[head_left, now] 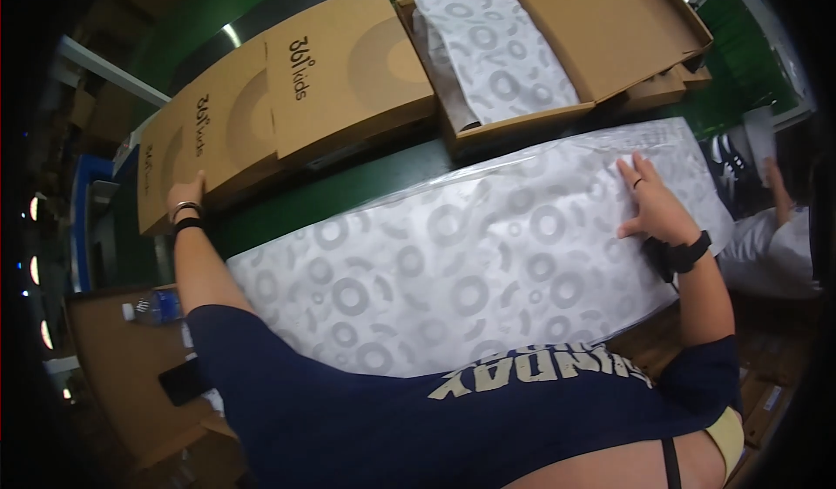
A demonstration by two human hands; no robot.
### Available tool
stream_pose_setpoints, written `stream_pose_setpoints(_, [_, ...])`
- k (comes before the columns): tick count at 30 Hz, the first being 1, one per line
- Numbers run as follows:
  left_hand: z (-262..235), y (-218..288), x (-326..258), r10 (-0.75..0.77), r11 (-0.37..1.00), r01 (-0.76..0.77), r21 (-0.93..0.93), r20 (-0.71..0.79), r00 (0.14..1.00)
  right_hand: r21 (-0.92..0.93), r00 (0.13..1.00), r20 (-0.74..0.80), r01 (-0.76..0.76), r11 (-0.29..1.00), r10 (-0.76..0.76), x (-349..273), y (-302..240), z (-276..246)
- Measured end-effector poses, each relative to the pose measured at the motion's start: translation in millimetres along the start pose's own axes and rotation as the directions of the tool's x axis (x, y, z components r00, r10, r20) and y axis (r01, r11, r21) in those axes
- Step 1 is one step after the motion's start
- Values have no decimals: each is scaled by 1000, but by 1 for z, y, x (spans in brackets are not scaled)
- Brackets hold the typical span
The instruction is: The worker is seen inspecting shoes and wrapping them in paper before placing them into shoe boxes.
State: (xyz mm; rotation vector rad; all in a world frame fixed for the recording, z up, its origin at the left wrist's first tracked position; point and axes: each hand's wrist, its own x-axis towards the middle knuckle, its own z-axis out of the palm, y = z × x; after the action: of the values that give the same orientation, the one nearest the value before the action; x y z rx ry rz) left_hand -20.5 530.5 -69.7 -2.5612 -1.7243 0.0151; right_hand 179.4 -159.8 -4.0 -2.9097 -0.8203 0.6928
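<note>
My left hand [186,196] is at the near edge of a closed brown cardboard box [239,114], its fingers bent against it and partly hidden. My right hand [657,209] lies on a large stack of white tissue paper [418,263] with grey rings and arcs, fingers spread and holding nothing. This stack stretches across the table in front of my body. Beyond it stands an open cardboard box [522,121], lined with the same patterned paper, which covers much of its inside. Its lid [618,27] is tipped back to the right.
Another closed box [348,71] overlaps the row at the left. Under the boxes runs a green work surface [348,188]. A water bottle [155,307] and a dark phone-like object [181,383] are at lower left. Another person's hand [778,184] shows at the right edge.
</note>
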Motion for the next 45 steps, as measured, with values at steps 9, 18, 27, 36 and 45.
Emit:
stream_pose_setpoints(9, [-33,-126,-60,94,391,-12,-920,27,995,27,998,-61,7,1000,-5,5,15,7])
stream_pose_setpoints(18, [104,-331,-172,0,757,55,-651,83,997,-7,991,-70,115,993,-115,8,0,6])
stream_pose_setpoints(27, [12,-197,-206,-170,967,72,-244,-405,898,-67,992,-77,98,993,-103,-5,22,13])
stream_pose_setpoints(36, [-107,77,-160,30,-14,-220,-975,-220,975,-186,961,34,275,943,-273,5,30,-16])
stream_pose_setpoints(45, [-35,314,-274,598,383,206,-901,411,688,13,817,-435,426,905,-378,122,60,-47])
